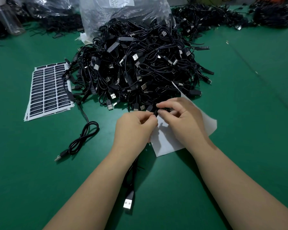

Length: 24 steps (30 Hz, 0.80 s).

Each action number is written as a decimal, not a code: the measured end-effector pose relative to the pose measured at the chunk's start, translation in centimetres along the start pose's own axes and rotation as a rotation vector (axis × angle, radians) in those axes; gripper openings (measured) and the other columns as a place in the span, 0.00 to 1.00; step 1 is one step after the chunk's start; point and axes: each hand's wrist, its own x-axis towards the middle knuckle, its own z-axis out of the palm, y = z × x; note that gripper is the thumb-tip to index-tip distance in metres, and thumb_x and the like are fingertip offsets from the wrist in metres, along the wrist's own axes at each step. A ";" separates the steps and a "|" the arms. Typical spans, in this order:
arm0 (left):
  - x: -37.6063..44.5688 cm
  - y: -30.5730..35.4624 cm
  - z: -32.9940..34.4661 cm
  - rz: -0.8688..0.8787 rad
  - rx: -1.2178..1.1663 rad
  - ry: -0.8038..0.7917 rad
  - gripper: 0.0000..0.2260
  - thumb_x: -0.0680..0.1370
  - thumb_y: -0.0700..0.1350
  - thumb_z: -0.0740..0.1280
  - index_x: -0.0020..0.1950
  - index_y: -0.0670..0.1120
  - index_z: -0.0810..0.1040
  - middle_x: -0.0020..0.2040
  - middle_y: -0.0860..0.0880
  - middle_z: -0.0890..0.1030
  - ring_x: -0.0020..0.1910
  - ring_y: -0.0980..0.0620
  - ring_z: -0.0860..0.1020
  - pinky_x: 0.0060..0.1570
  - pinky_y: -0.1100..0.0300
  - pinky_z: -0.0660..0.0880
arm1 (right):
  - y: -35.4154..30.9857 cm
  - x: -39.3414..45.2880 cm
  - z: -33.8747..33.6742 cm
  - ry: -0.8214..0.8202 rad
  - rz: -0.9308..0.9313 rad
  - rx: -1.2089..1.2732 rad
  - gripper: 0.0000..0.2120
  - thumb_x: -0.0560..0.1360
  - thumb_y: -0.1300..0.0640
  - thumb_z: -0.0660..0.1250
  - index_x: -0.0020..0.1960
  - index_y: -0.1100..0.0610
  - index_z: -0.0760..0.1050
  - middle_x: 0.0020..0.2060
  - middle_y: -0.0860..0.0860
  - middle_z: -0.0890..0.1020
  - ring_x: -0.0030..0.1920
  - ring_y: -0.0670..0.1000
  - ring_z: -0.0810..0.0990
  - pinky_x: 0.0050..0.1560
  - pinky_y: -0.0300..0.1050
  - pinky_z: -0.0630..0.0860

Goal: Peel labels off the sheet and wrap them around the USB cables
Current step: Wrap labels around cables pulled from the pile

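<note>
Nearest the camera, a silver USB plug (pixel 128 203) lies on the green worktop (pixel 239 113) between the two forearms, its black cable (pixel 131 171) running up under the left wrist toward the hands. Both hands meet just in front of a big heap of black USB cables (pixel 140 63). On the left hand (pixel 133 128) the fingers curl in and pinch the cable from the left side. Fingers of the right hand (pixel 181 117) are bent too, thumb and forefinger pressed narrowly onto the same short stretch of cable, where something small and dark (pixel 155 113) sits between the fingertips; whether that is a label I cannot tell. Under the right hand and partly under the heap lies a white backing sheet (pixel 166 143), blank where it shows. Well to the left, a stack of label sheets (pixel 48 90) rests flat on the worktop, filled with rows of black labels, its right edge touched by cables spilling off the heap. One separate cable, coiled in a loop (pixel 83 136), lies near the stack, its plug pointing toward the lower left. Behind the heap stands a clear plastic bag (pixel 110 15), with more dark cable piles (pixel 206 15) farther back on the right.
</note>
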 end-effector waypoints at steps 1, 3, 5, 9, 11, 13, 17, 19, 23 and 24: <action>0.0 0.0 0.0 -0.003 0.001 -0.003 0.09 0.74 0.43 0.65 0.36 0.43 0.81 0.33 0.43 0.81 0.22 0.54 0.71 0.27 0.54 0.71 | 0.1 0.0 -0.1 0.002 0.008 0.010 0.09 0.75 0.54 0.68 0.42 0.38 0.78 0.48 0.31 0.74 0.36 0.37 0.75 0.40 0.29 0.69; 0.0 0.0 -0.1 -0.008 0.010 0.000 0.09 0.74 0.43 0.64 0.37 0.41 0.80 0.33 0.42 0.81 0.21 0.55 0.71 0.27 0.54 0.71 | 0.2 0.1 -0.2 0.012 0.008 0.006 0.07 0.74 0.54 0.68 0.42 0.41 0.77 0.46 0.31 0.75 0.37 0.36 0.75 0.40 0.28 0.69; 0.1 -0.1 -0.1 -0.008 0.025 0.012 0.09 0.75 0.42 0.64 0.39 0.39 0.80 0.34 0.43 0.82 0.20 0.56 0.72 0.28 0.54 0.72 | 0.1 0.0 -0.1 0.012 -0.007 -0.014 0.07 0.74 0.53 0.68 0.41 0.41 0.76 0.45 0.30 0.76 0.39 0.35 0.75 0.41 0.27 0.69; 0.5 -0.2 -0.3 -0.042 0.038 0.006 0.10 0.77 0.42 0.64 0.39 0.44 0.83 0.34 0.51 0.82 0.21 0.55 0.76 0.25 0.59 0.73 | 0.3 -0.3 0.0 -0.019 0.029 -0.003 0.03 0.72 0.50 0.67 0.42 0.41 0.77 0.41 0.35 0.79 0.38 0.38 0.76 0.41 0.36 0.72; 0.6 -0.3 -0.5 -0.116 -0.070 -0.084 0.10 0.78 0.42 0.65 0.40 0.44 0.83 0.31 0.49 0.82 0.22 0.54 0.76 0.25 0.62 0.73 | 0.3 -0.2 -0.1 -0.014 0.045 0.059 0.04 0.72 0.52 0.68 0.42 0.43 0.77 0.37 0.37 0.80 0.35 0.37 0.76 0.38 0.34 0.71; 0.8 0.0 -0.8 -0.232 -0.320 -0.203 0.09 0.79 0.39 0.64 0.43 0.44 0.82 0.33 0.50 0.83 0.26 0.56 0.76 0.26 0.65 0.74 | 0.2 0.1 -0.2 0.026 0.052 0.190 0.07 0.72 0.58 0.69 0.40 0.46 0.78 0.32 0.38 0.80 0.33 0.36 0.76 0.35 0.29 0.70; 1.3 0.2 -1.8 -0.338 -0.529 -0.327 0.08 0.79 0.35 0.64 0.47 0.44 0.81 0.38 0.47 0.85 0.30 0.57 0.79 0.27 0.66 0.76 | 0.0 0.5 -0.7 -0.009 0.163 0.420 0.05 0.74 0.63 0.68 0.45 0.54 0.78 0.25 0.38 0.77 0.27 0.36 0.73 0.30 0.25 0.67; 1.4 0.3 -2.0 -0.349 -0.538 -0.343 0.07 0.78 0.35 0.64 0.47 0.44 0.81 0.39 0.46 0.85 0.30 0.57 0.79 0.26 0.67 0.75 | 0.2 0.5 -0.8 -0.044 0.152 0.317 0.03 0.74 0.59 0.69 0.45 0.51 0.79 0.28 0.38 0.78 0.29 0.35 0.73 0.31 0.26 0.67; 1.6 0.2 -2.1 -0.371 -0.515 -0.328 0.06 0.78 0.35 0.65 0.53 0.41 0.79 0.40 0.45 0.85 0.28 0.56 0.78 0.24 0.67 0.72 | 0.5 0.3 -0.6 -0.061 0.154 0.209 0.02 0.75 0.54 0.69 0.46 0.48 0.80 0.37 0.43 0.80 0.33 0.35 0.74 0.33 0.25 0.67; 1.6 0.1 -2.1 -0.368 -0.498 -0.322 0.06 0.78 0.35 0.65 0.53 0.41 0.79 0.40 0.45 0.85 0.27 0.57 0.77 0.23 0.66 0.71 | 0.5 0.3 -0.5 -0.060 0.148 0.192 0.03 0.75 0.55 0.68 0.45 0.47 0.80 0.37 0.43 0.80 0.34 0.35 0.75 0.34 0.25 0.68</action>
